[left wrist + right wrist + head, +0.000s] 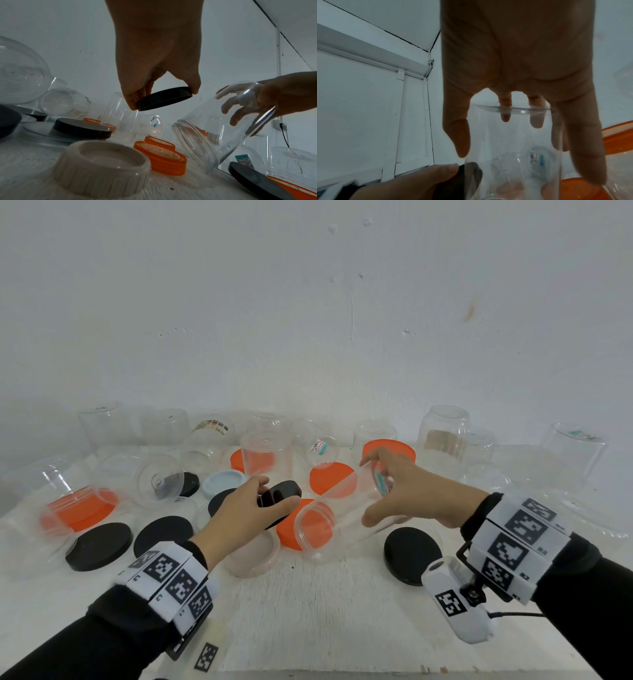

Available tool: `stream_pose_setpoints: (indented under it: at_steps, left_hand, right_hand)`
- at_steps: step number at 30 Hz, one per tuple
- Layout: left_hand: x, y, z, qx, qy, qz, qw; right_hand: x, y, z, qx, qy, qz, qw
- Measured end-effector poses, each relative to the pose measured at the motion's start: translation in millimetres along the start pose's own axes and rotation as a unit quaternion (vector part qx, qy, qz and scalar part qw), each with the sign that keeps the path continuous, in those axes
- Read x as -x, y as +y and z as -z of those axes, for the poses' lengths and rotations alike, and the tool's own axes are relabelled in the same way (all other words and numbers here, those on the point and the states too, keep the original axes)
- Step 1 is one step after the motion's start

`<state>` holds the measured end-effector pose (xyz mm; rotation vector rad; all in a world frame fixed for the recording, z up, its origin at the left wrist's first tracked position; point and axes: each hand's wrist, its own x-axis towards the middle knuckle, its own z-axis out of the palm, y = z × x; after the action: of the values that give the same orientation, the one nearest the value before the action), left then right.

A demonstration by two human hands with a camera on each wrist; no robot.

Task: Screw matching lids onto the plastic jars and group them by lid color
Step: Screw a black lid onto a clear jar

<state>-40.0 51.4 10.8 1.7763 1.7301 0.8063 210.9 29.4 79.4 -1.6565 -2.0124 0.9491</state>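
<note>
My left hand (260,505) pinches a small black lid (279,494) by its rim, thumb on one side and fingers on the other, lifted off the table; the same black lid (164,98) shows tilted in the left wrist view. My right hand (394,491) grips a clear plastic jar (342,515) by its base end, the jar tipped with its open threaded mouth (193,140) pointing toward the lid. Fingers (505,106) wrap the jar's base. Lid and jar mouth are close but apart.
Several clear jars (267,453) stand upside down along the back wall. Loose orange lids (329,481), black lids (411,554) and a pale blue lid (222,482) lie on the white table (325,628). A translucent white lid (101,167) lies under my left wrist.
</note>
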Motion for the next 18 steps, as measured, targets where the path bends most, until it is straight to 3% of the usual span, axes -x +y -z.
stream_pose_setpoints:
  at_steps: [5,9,14,18]
  left_hand:
    - [2,1,3,0.026,0.006,0.009,1.000]
    - [1,4,6,0.037,0.019,0.016,0.999]
    - [1,8,10,0.066,0.027,0.024,0.997]
    - [1,10,11,0.071,0.036,0.020,0.997]
  right_hand:
    - [-3,13,-1,0.011,0.037,-0.003,0.999]
    - [-4,24,-1,-0.018,0.021,-0.036,0.999]
    - [-3,31,-3,-0.130,-0.010,-0.066,0.989]
    - [-5,37,-5,-0.123,0.008,-0.067,0.990]
